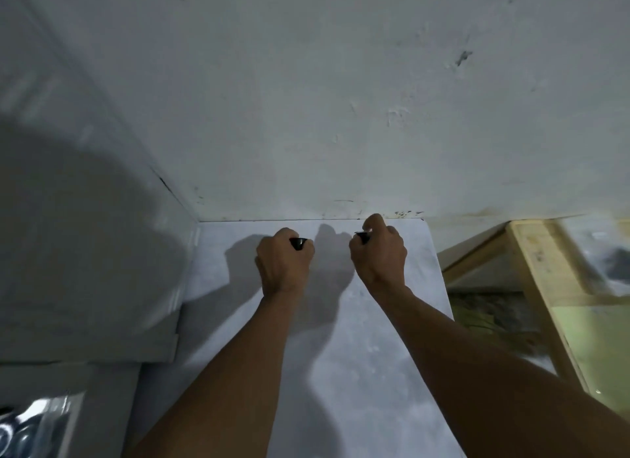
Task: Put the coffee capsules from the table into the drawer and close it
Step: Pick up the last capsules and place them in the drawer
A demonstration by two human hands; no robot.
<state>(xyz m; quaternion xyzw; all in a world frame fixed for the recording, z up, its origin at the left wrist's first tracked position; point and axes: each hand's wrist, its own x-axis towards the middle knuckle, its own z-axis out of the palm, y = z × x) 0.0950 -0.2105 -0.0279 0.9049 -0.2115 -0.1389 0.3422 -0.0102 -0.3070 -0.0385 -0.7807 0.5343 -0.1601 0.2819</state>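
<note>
My left hand (284,261) is held over the far part of the white table (358,355), its fingers curled round a small black coffee capsule (300,243) that pokes out between thumb and fingers. To the right, near the wall, my right hand (380,251) pinches a second black capsule (363,236), of which only the rim and a bit of the body show. Both forearms reach in from the bottom of the view. No drawer is in sight.
A white wall (341,99) stands right behind the table. A white cabinet or box (85,253) closes off the left side. To the right, past the table's edge, is a wooden frame (535,287). Something shiny lies at the bottom left (30,427).
</note>
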